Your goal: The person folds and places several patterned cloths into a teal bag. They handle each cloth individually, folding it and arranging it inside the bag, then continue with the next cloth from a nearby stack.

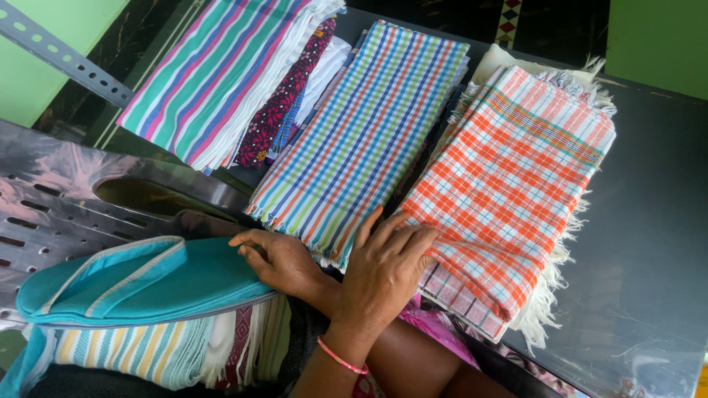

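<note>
The orange checked cloth (509,184) lies under our flat, open right hand (383,273), steadying its near left edge, while our left hand (284,258) rests open on the teal pouch (140,284).

Woven cotton-like orange checked cloth (509,184), matt, with frayed fringe; blue checked cloth (361,133) likewise. Teal fabric pouch (140,280) smooth. Grey table (649,243) dull, slightly scuffed.

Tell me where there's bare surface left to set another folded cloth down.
Free: the grey tabletop right of the orange checked towel, running to the near right corner. Crowded: the blue-green checked cloth and striped stack fill the middle and left; the teal pouch and both hands block the near edge.
</note>
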